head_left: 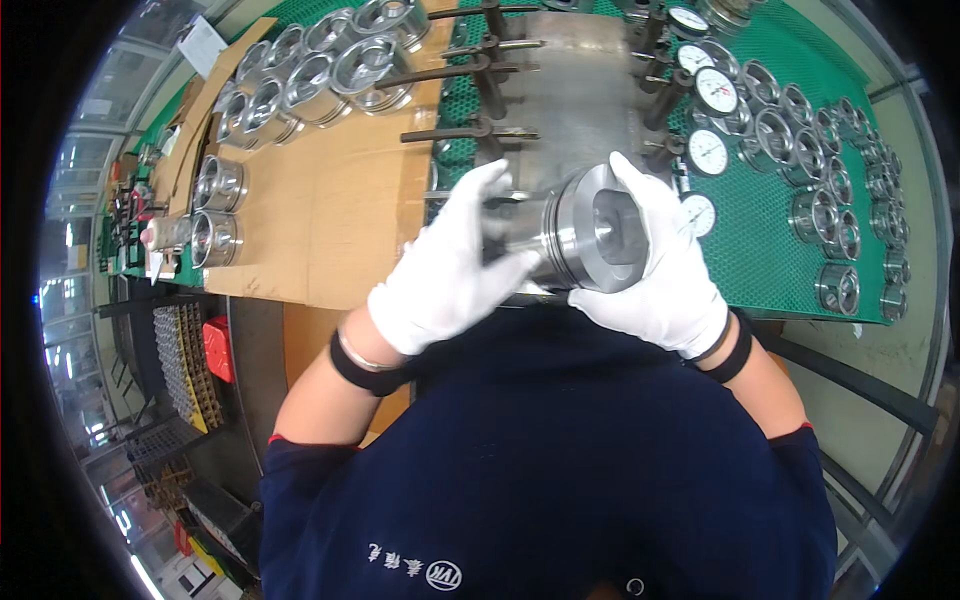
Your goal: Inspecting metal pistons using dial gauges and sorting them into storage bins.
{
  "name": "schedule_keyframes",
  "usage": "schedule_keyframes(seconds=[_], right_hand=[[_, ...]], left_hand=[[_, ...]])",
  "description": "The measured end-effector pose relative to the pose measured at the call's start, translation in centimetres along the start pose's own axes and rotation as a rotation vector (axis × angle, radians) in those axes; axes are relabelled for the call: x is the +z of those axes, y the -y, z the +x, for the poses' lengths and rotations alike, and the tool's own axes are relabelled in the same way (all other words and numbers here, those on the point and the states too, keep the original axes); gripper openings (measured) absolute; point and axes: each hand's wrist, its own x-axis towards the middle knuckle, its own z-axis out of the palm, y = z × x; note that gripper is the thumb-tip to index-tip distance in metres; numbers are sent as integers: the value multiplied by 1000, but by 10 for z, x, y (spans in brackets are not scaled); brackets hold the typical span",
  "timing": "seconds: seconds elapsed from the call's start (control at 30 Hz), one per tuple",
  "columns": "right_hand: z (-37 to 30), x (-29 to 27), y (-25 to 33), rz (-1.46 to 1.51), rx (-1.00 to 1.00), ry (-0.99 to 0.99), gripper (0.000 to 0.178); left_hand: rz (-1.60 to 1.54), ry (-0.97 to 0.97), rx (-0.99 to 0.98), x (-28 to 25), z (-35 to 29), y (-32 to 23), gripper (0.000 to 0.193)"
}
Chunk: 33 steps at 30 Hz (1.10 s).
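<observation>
A shiny metal piston [598, 240] is held up in front of my chest, lying on its side with its crown, hollowed in the middle, turned toward the right. My right hand [660, 270], in a white glove, grips the crown end, thumb and fingers on opposite sides of the rim. Around the skirt end curls my left hand [445, 262], also gloved in white; the skirt there is slightly blurred. Ring grooves show between the two hands. Just beyond the piston stands a steel gauging fixture [580, 100] with dark posts and rods.
Round dial gauges [708, 152] line the fixture's right side. Several pistons [815, 215] stand on the green mat [750, 275] at right. More pistons [310, 85] sit on the cardboard [335, 220] at left, beside a bottle [165, 234]. A red bin [218, 348] is below the bench.
</observation>
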Motion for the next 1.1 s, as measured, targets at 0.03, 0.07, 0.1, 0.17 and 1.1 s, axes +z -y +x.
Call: schedule_keyframes(seconds=[0.03, 0.07, 0.1, 0.17, 1.1], right_hand=[[3, 4, 0, -66, -3, 2, 102], [7, 9, -1, -133, -5, 3, 98], [10, 13, -3, -135, -1, 2, 98], [17, 19, -6, -272, -143, -85, 83], [-32, 16, -44, 870, 895, 123, 92]], left_hand=[[173, 18, 157, 2, 2, 3, 75], [345, 39, 315, 3, 6, 3, 77], [430, 39, 425, 10, 10, 4, 79], [471, 15, 506, 25, 13, 18, 76], [379, -86, 661, 46, 64, 37, 76]])
